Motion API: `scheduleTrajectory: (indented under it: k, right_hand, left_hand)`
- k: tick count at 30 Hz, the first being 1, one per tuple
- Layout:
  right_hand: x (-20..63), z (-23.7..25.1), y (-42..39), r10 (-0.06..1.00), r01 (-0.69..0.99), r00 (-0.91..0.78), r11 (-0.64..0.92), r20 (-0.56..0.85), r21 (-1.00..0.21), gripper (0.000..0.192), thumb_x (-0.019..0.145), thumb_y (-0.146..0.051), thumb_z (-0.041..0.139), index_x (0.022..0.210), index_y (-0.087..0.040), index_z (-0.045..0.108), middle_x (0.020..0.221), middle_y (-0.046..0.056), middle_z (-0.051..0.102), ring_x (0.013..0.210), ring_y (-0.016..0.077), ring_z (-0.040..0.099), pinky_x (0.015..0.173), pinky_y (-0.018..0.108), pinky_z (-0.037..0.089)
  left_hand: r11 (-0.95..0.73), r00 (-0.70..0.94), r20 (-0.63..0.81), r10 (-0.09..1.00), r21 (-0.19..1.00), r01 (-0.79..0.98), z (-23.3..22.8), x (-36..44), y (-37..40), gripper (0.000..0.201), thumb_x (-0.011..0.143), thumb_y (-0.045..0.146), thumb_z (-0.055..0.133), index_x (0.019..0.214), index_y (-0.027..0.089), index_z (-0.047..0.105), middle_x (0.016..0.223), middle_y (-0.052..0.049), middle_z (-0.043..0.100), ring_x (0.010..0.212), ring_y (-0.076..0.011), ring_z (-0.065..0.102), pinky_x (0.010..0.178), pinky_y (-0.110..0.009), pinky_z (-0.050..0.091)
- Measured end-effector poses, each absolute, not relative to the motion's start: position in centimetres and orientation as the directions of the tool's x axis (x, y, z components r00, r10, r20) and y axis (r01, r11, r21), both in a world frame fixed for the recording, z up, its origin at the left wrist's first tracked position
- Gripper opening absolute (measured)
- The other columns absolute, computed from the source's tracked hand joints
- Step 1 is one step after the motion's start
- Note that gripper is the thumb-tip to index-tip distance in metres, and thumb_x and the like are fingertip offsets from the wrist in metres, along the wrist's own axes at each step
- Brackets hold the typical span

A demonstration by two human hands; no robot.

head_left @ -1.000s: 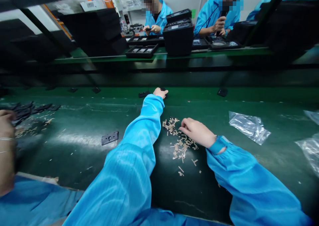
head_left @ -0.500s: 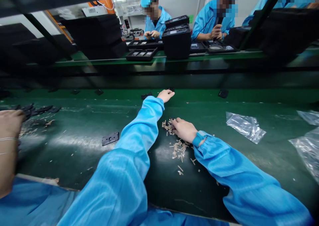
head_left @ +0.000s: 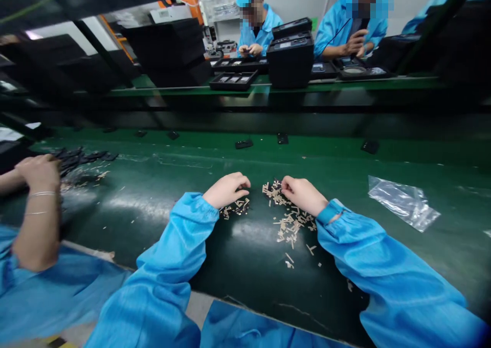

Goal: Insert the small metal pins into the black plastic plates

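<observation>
1. Beyond the fingers, from my distant seat, I make out a room with a raised shelf (head_left: 184,89) across it; a stack of black trays (head_left: 289,64) stands there, with two co-workers (head_left: 270,20) in blue behind.
2. Beneath the fingers I see a scuffed, glossy green bench (head_left: 249,261); well left of the left fingers, a neighbour's forearm (head_left: 42,220) is near a heap of black parts (head_left: 82,159).
3. Well right of the right fingers I see a clear plastic bag (head_left: 402,202), lying flat.
4. My left hand (head_left: 224,190) has thumb and forefinger apart, nothing visible between; my right hand (head_left: 305,194) has curled fingers at the scraps; I cannot tell whether they grip one.
5. Past the fingertips I count three dark flat pieces (head_left: 282,138), well apart.
6. Pale strips (head_left: 293,225) lie loose just nearer than the right fingers and at their tips; a smaller cluster (head_left: 236,208) sits just nearer than the left; I judge the step to be picking among these scraps; the next move seems to call for a light fingertip pinch, since they lie thin and overlapping.
</observation>
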State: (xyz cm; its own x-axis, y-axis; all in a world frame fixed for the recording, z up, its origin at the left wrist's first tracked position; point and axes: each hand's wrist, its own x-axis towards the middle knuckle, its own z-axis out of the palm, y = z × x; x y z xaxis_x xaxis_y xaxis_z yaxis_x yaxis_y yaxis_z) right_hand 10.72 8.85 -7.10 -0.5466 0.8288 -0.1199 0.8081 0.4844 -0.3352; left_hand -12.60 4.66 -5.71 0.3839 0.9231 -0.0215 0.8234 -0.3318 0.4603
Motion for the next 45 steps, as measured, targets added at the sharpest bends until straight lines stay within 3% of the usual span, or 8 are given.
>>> scheduleTrajectory:
  k: [5,11,17,22,29,36,40,45]
  right_hand:
    - [10.5,-7.9,9.2,0.828,0.793,-0.553,0.490,-0.091,-0.362,0.014,0.082,-0.016,0.044,0.085,-0.018,0.058,0.080,0.004,0.065,0.072,0.0158,0.058,0.061,0.025,0.036]
    - [9.7,-7.6,8.4,0.796,0.752,-0.601,0.532,-0.071,-0.389,0.013,0.081,-0.017,0.045,0.080,-0.019,0.058,0.082,0.003,0.063,0.073,0.0150,0.057,0.061,0.024,0.036]
    - [10.7,-6.5,6.8,0.775,0.714,-0.629,0.545,-0.061,-0.439,0.012,0.081,-0.019,0.046,0.078,-0.019,0.057,0.078,0.002,0.062,0.066,0.0130,0.055,0.059,0.023,0.037]
    - [10.4,-5.9,5.7,0.744,0.658,-0.667,0.568,-0.031,-0.495,0.009,0.082,-0.019,0.048,0.080,-0.019,0.057,0.073,0.001,0.060,0.064,0.0127,0.054,0.058,0.023,0.037]
    - [9.6,-5.6,4.8,0.691,0.559,-0.722,0.623,0.050,-0.547,0.009,0.083,-0.017,0.048,0.083,-0.018,0.056,0.081,0.002,0.058,0.071,0.0136,0.054,0.065,0.025,0.040]
    - [9.0,-6.1,4.6,0.704,0.511,-0.691,0.634,0.161,-0.580,0.008,0.082,-0.014,0.048,0.085,-0.018,0.054,0.085,0.004,0.058,0.077,0.0161,0.054,0.069,0.028,0.042]
    - [9.3,-6.0,4.1,0.735,0.512,-0.638,0.628,0.230,-0.586,0.008,0.084,-0.013,0.047,0.086,-0.018,0.053,0.083,0.004,0.057,0.076,0.0161,0.054,0.067,0.027,0.043]
    - [10.7,-5.4,3.5,0.757,0.447,-0.552,0.622,0.348,-0.643,0.010,0.084,-0.011,0.046,0.083,-0.019,0.053,0.078,0.002,0.056,0.073,0.0137,0.053,0.066,0.025,0.042]
  left_hand:
    - [-0.262,0.282,-0.003,0.960,0.361,0.895,-6.0,-16.0,1.6,0.010,0.079,0.020,0.055,0.088,0.016,0.058,0.086,-0.004,0.055,0.079,-0.0155,0.054,0.076,-0.029,0.045]
    - [-0.372,0.393,-0.015,0.920,0.286,0.883,-7.9,-12.9,2.0,0.018,0.081,0.019,0.053,0.099,0.019,0.058,0.097,-0.006,0.055,0.095,-0.0191,0.050,0.085,-0.032,0.043]
    - [-0.363,0.388,-0.025,0.921,0.297,0.883,-8.2,-11.6,3.5,0.004,0.078,0.015,0.055,0.079,0.017,0.058,0.084,-0.004,0.053,0.085,-0.0183,0.050,0.077,-0.030,0.043]
    - [-0.351,0.371,0.015,0.929,0.357,0.865,-7.5,-12.3,3.3,0.008,0.082,0.021,0.051,0.077,0.017,0.057,0.080,-0.002,0.053,0.077,-0.0149,0.051,0.071,-0.026,0.043]
    - [-0.353,0.360,0.069,0.930,0.431,0.830,-6.5,-12.0,3.3,0.015,0.084,0.016,0.047,0.082,0.018,0.062,0.084,-0.003,0.061,0.084,-0.0158,0.055,0.081,-0.029,0.042]
    - [-0.267,0.263,0.084,0.961,0.522,0.810,-6.3,-10.3,2.8,0.014,0.081,0.019,0.051,0.075,0.017,0.063,0.073,-0.001,0.060,0.069,-0.0125,0.056,0.067,-0.023,0.043]
    - [-0.207,0.226,0.063,0.972,0.689,0.695,-6.0,-7.9,2.0,0.012,0.079,0.022,0.052,0.072,0.016,0.061,0.066,0.002,0.059,0.060,-0.0093,0.052,0.056,-0.019,0.040]
    - [-0.123,0.165,0.050,0.985,0.875,0.469,-5.5,-5.5,1.6,0.010,0.076,0.022,0.054,0.072,0.015,0.058,0.066,0.002,0.055,0.059,-0.0085,0.046,0.056,-0.019,0.037]
